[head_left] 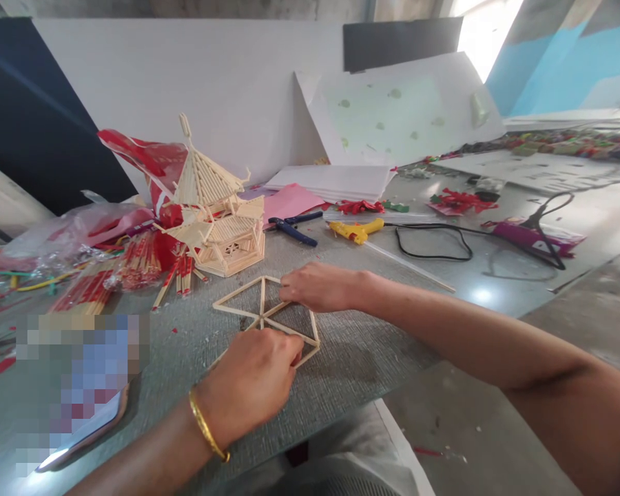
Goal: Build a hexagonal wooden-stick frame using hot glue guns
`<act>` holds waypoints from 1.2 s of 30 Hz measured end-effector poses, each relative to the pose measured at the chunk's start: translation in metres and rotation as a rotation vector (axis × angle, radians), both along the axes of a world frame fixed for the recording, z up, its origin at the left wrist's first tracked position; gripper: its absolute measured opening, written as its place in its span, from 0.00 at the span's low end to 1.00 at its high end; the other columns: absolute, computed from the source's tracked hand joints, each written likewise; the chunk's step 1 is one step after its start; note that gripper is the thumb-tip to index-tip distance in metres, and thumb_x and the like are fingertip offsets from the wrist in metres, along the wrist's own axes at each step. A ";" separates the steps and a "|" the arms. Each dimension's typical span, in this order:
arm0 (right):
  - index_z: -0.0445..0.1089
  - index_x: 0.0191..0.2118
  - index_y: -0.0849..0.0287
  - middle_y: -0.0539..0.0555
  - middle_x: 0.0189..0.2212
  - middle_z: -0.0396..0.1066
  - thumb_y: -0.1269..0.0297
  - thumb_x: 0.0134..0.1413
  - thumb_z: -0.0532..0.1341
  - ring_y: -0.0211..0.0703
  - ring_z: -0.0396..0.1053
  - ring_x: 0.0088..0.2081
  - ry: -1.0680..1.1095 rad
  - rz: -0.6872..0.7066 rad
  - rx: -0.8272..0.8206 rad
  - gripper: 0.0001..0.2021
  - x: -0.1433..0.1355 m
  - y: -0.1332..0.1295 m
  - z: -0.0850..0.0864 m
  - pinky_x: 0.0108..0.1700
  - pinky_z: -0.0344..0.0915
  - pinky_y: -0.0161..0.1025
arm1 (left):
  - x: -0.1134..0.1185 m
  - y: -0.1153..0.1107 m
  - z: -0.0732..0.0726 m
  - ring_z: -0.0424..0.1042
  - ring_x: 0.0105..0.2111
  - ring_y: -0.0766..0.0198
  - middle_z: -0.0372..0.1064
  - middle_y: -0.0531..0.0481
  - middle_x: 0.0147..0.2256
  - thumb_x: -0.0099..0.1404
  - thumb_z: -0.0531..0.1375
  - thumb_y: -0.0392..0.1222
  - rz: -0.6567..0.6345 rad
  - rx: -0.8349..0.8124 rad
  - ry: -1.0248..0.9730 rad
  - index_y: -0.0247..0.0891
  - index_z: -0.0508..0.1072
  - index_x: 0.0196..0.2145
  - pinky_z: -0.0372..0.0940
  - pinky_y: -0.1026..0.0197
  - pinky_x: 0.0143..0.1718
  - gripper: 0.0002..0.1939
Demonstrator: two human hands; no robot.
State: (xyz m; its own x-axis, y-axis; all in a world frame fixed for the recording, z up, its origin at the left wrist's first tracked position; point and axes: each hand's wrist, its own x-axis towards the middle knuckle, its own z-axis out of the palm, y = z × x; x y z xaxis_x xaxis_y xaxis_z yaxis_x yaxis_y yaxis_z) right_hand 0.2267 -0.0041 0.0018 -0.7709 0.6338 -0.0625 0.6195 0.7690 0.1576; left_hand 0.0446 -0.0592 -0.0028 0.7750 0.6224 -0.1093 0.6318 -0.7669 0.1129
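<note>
A flat, six-sided frame of pale wooden sticks (262,297), with spokes meeting in the middle, lies on the table before me. My left hand (255,379), with a gold bangle at the wrist, is closed on its near side, hiding part of the sticks. On the far right side, the curled fingers of my right hand (315,286) grip the same frame. Just behind stands a small pagoda-like model (227,234) built of similar sticks. Past my right hand rest a yellow glue gun (356,231) and dark blue pliers (295,227).
Bundled sticks in red wrappers (142,262) and plastic bags (77,220) crowd the left. A phone (90,406) lies at the near left. Black cord (434,226) runs from the glue gun to a purple box (534,238). White sheets (335,180) are stacked behind.
</note>
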 end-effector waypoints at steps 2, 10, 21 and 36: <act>0.68 0.37 0.61 0.53 0.33 0.68 0.73 0.61 0.52 0.35 0.61 0.28 0.001 0.000 0.003 0.08 0.001 0.000 0.000 0.24 0.42 0.36 | -0.001 0.001 0.000 0.69 0.24 0.62 0.72 0.49 0.24 0.58 0.51 0.32 -0.011 -0.003 -0.020 0.38 0.72 0.27 0.53 0.62 0.23 0.10; 0.70 0.37 0.61 0.53 0.32 0.69 0.70 0.63 0.52 0.35 0.61 0.28 -0.027 -0.001 0.032 0.10 0.001 0.002 -0.001 0.24 0.42 0.36 | -0.003 0.002 0.003 0.68 0.23 0.64 0.71 0.49 0.23 0.57 0.51 0.30 -0.002 -0.020 -0.006 0.37 0.72 0.26 0.51 0.62 0.23 0.11; 0.69 0.37 0.62 0.53 0.32 0.68 0.72 0.62 0.51 0.34 0.61 0.28 -0.039 -0.016 0.050 0.09 0.000 -0.002 0.002 0.24 0.41 0.37 | 0.001 0.010 0.008 0.71 0.26 0.61 0.73 0.48 0.25 0.56 0.52 0.31 -0.023 -0.021 0.043 0.38 0.74 0.27 0.56 0.62 0.25 0.11; 0.74 0.31 0.61 0.53 0.27 0.71 0.66 0.57 0.58 0.35 0.60 0.24 -0.040 0.154 -0.165 0.09 -0.013 -0.040 0.023 0.24 0.42 0.37 | -0.005 0.014 0.007 0.71 0.28 0.59 0.74 0.48 0.27 0.59 0.57 0.37 0.035 -0.127 -0.019 0.38 0.76 0.28 0.56 0.61 0.27 0.07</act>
